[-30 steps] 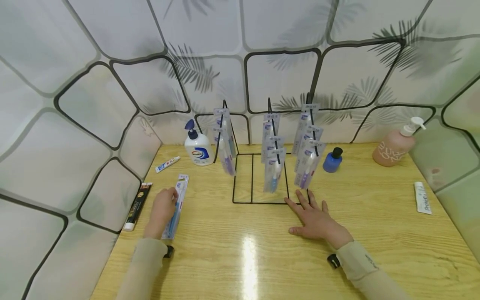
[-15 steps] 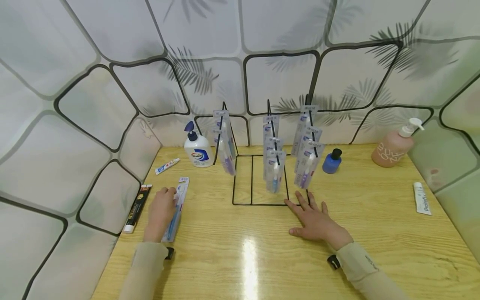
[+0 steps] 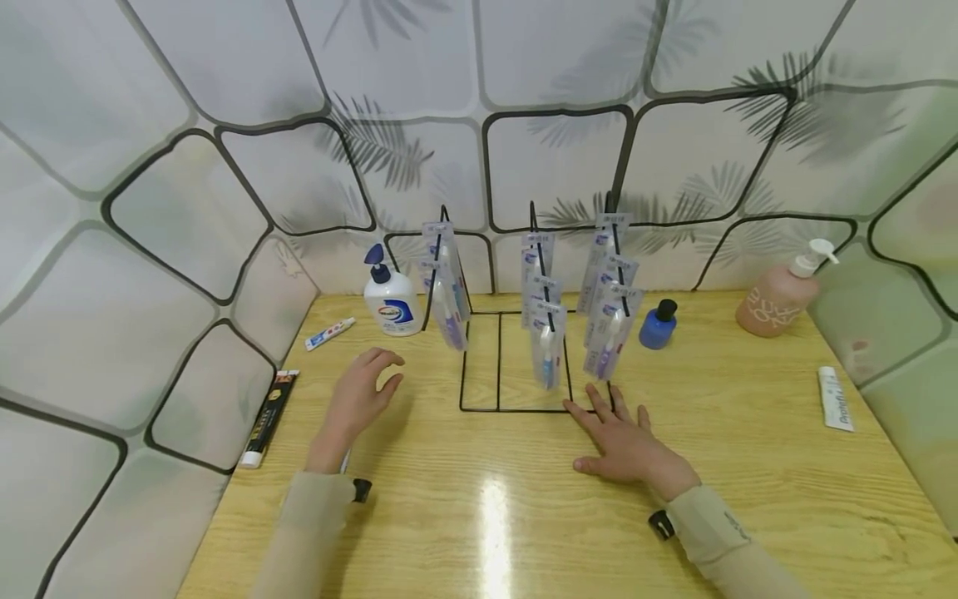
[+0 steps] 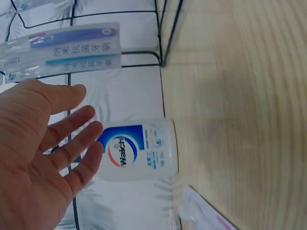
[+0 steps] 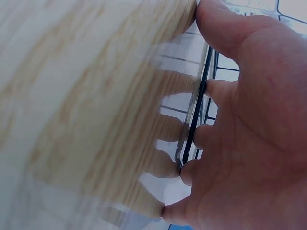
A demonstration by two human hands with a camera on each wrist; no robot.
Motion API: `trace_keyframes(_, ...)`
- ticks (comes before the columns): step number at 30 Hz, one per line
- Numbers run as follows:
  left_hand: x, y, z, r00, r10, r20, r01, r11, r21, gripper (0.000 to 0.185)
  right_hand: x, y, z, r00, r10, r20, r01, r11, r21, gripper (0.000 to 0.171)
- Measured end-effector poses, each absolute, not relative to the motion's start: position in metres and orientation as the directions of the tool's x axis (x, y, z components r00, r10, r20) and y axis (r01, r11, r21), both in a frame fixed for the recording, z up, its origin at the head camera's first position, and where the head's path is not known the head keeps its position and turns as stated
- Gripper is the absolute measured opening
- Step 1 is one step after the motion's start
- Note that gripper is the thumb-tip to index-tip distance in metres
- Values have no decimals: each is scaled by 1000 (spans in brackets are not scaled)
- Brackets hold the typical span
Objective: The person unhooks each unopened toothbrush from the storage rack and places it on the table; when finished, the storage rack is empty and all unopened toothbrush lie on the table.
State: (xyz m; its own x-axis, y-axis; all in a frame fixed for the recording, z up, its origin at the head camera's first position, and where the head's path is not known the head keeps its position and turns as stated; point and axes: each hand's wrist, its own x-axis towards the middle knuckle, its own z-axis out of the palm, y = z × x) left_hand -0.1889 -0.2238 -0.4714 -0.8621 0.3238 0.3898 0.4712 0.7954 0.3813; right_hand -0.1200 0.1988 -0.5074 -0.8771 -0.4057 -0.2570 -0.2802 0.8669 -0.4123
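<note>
The left hand point(image 3: 364, 391) is lifting off the packaged toothbrush point(image 3: 346, 458), fingers loose and empty, leaving it almost hidden under the wrist on the table point(image 3: 748, 491), while the right hand point(image 3: 624, 437) is staying flat, steadying the wire rack point(image 3: 500, 408).

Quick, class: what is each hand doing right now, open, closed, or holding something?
Left hand: open, fingers loosely spread above the table, holding nothing.
Right hand: open, flat on the table, fingertips at the wire rack's base.

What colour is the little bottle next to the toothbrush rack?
The little bottle is blue with a black cap, clearest in the head view.
</note>
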Motion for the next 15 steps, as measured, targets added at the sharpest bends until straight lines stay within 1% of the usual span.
trace_keyframes(5, -197, -210, -469, -800, 330, 501, 575, 660, 483, 19, -121, 198, -508, -876, -408, -257, -281, 865, -415, 90)
trace_keyframes(9, -203, -195, -464, -761, 282, 585, 630, 539, 560, 18, -121, 198, -510, -876, -407, -260, -280, 867, -413, 90)
trace_keyframes(13, -208, -177, -454, -744, 195, 639, 650, 433, 624, 13, -121, 199, -511, -878, -401, -260, -279, 872, -401, 91)
trace_keyframes(15, -212, -171, -451, -752, 160, 640, 641, 406, 651, 11, -120, 199, -511, -879, -399, -260, -278, 873, -402, 91)
